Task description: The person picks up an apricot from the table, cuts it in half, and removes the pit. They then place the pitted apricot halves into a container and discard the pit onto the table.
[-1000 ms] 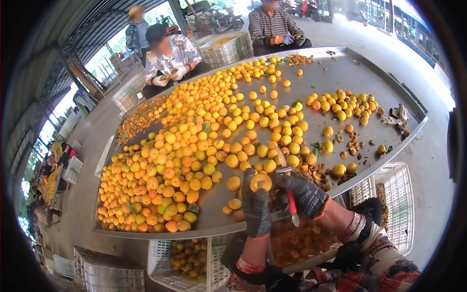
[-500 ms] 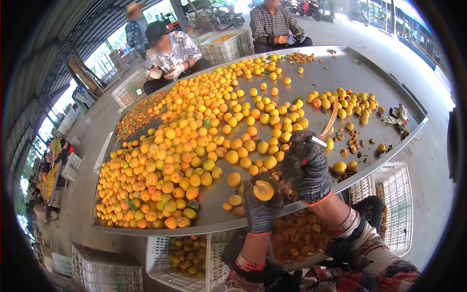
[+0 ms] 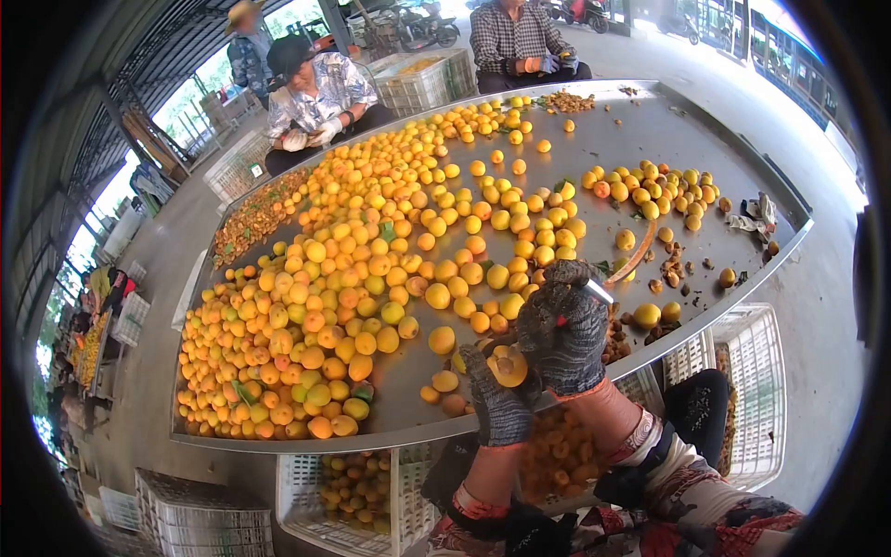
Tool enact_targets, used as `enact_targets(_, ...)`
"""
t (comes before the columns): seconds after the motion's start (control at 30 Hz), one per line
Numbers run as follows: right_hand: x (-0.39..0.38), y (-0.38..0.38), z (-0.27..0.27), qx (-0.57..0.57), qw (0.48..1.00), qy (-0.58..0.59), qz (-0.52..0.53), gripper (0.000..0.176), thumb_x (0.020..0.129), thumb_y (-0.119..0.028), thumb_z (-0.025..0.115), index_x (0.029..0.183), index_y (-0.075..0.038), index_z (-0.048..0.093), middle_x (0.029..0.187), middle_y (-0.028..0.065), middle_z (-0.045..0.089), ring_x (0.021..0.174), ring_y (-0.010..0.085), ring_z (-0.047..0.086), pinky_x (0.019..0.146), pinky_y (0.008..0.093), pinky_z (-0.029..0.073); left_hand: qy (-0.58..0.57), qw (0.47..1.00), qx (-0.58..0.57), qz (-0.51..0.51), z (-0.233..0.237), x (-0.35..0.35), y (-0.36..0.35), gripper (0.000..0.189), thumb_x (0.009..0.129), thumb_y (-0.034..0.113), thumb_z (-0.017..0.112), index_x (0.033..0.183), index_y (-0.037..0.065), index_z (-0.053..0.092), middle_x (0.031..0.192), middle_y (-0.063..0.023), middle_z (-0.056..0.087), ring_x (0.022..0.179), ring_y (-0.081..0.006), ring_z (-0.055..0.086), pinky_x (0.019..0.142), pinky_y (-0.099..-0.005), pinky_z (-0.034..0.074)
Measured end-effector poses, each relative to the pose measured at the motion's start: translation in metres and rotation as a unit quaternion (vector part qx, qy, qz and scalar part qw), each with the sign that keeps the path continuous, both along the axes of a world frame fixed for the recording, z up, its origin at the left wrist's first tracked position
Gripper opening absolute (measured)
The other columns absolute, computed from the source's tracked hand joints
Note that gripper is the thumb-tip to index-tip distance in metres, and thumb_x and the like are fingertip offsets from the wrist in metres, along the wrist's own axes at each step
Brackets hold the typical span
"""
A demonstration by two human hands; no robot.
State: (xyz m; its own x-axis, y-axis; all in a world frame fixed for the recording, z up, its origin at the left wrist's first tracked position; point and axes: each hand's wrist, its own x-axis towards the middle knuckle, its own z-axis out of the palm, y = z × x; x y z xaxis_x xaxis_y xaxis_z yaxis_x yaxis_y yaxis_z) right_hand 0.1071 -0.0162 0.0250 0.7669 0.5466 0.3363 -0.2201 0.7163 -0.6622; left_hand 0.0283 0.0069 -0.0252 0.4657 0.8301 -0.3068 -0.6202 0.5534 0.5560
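My left hand (image 3: 501,401), in a dark grey knitted glove, is closed around an apricot (image 3: 510,373) that is cut open, its pale inner face turned up. Close beside it, my gloved right hand (image 3: 562,334) grips a slim tool with a silvery rod end (image 3: 599,292) sticking out past the fist. A small red part shows between the fingers; the tool's working end is hidden. Both hands are above the near edge of a metal table (image 3: 408,408). Whole apricots (image 3: 306,316) are heaped left of my hands.
Below the table edge stand white crates, one with apricots (image 3: 357,492) and one with cut fruit (image 3: 561,455). On the right lie a curved orange strip (image 3: 640,249), scraps (image 3: 673,265) and a crumpled glove (image 3: 756,218). Two people (image 3: 311,93) (image 3: 520,46) sit across the table.
My right hand has moved left and down, right up to the cut apricot. The left hand still holds the fruit, now tilted slightly differently. The whole view has shifted a little.
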Motion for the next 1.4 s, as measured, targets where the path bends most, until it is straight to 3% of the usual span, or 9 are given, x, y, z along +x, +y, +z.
enact_targets(0.07,0.005,0.002,-0.015,-0.3,0.827,-0.359,-0.311,0.025,0.078,-0.018,0.061,0.098,-0.008,0.051,0.064,-0.0015,0.047,0.048,0.0107,0.044,0.041,0.0228,0.037,-0.066,0.994,-0.082,-0.009,0.011,0.001,-0.004,0.047,0.087,0.053,0.039,0.103,0.01,0.049,0.098,-0.0068,0.051,0.092,-0.0193,0.05,0.082,-0.0329,0.044)
enact_targets(0.17,-0.001,0.0,-0.012,-0.331,0.789,-0.376,-0.355,0.026,0.078,-0.02,0.062,0.098,-0.007,0.051,0.067,-0.0009,0.048,0.054,0.0109,0.047,0.044,0.0227,0.039,-0.088,0.996,-0.004,-0.001,-0.021,0.0,-0.005,0.045,0.09,0.048,0.037,0.11,0.009,0.045,0.105,-0.0074,0.048,0.1,-0.0194,0.047,0.091,-0.0337,0.039)
enact_targets(0.27,-0.009,0.003,-0.01,-0.127,0.973,-0.086,-0.174,0.027,0.078,-0.023,0.064,0.097,-0.008,0.051,0.07,0.0005,0.05,0.059,0.0115,0.05,0.047,0.0237,0.041,0.179,0.942,0.275,0.069,-0.047,0.0,-0.011,0.042,0.093,0.043,0.034,0.11,0.006,0.045,0.104,-0.0071,0.049,0.1,-0.0183,0.047,0.091,-0.0324,0.038)
enact_targets(0.63,0.008,0.012,-0.025,0.051,0.967,0.154,0.195,0.021,0.081,-0.016,0.056,0.099,-0.006,0.053,0.085,0.0039,0.055,0.078,0.0164,0.055,0.068,0.0297,0.047,0.138,0.952,0.274,0.013,-0.057,0.004,0.001,0.046,0.093,0.041,0.033,0.11,0.0,0.046,0.107,-0.0087,0.051,0.098,-0.0183,0.05,0.087,-0.0317,0.042)
enact_targets(0.67,0.015,0.013,-0.027,-0.19,0.978,-0.083,0.035,0.023,0.076,-0.01,0.058,0.099,-0.005,0.055,0.086,0.0057,0.056,0.078,0.0203,0.056,0.067,0.0308,0.047,0.139,0.951,0.276,0.012,-0.061,0.003,0.003,0.046,0.093,0.041,0.033,0.11,0.0,0.046,0.107,-0.0087,0.051,0.098,-0.0183,0.05,0.087,-0.0317,0.042)
enact_targets(1.13,0.0,0.002,0.006,-0.014,0.997,0.038,-0.066,0.04,0.074,-0.027,0.069,0.101,-0.005,0.05,0.076,0.0002,0.053,0.061,0.0082,0.049,0.051,0.0208,0.041,0.051,0.987,0.15,0.033,-0.045,0.007,-0.001,0.034,0.089,0.032,0.049,0.109,0.005,0.046,0.104,-0.0077,0.05,0.097,-0.0186,0.049,0.083,-0.0335,0.045)
enact_targets(1.23,0.029,-0.015,0.015,-0.248,0.913,-0.247,-0.208,0.037,0.074,-0.025,0.069,0.1,-0.006,0.051,0.074,0.0011,0.054,0.06,0.0108,0.051,0.049,0.0232,0.042,-0.055,0.994,-0.099,-0.006,0.003,-0.002,0.003,0.056,0.078,0.02,0.062,0.122,-0.003,0.037,0.113,-0.0172,0.049,0.102,-0.0296,0.051,0.089,-0.0409,0.041)
enact_targets(1.27,0.025,-0.018,0.021,-0.189,0.959,-0.179,-0.115,0.036,0.074,-0.025,0.07,0.098,-0.007,0.051,0.075,0.0021,0.054,0.061,0.0126,0.053,0.049,0.0245,0.044,0.208,0.933,0.287,-0.068,-0.033,-0.004,0.006,0.065,0.07,0.018,0.069,0.121,-0.004,0.035,0.111,-0.018,0.051,0.101,-0.0302,0.051,0.09,-0.0414,0.041)
enact_targets(1.4,0.016,-0.015,0.017,0.047,0.98,0.101,0.166,0.041,0.065,-0.003,0.066,0.103,-0.005,0.052,0.088,0.0076,0.057,0.078,0.0197,0.057,0.065,0.0282,0.047,0.405,0.734,0.545,0.028,-0.036,-0.008,-0.001,0.071,0.068,0.021,0.072,0.122,-0.004,0.034,0.109,-0.0188,0.051,0.099,-0.0309,0.052,0.089,-0.0416,0.041)
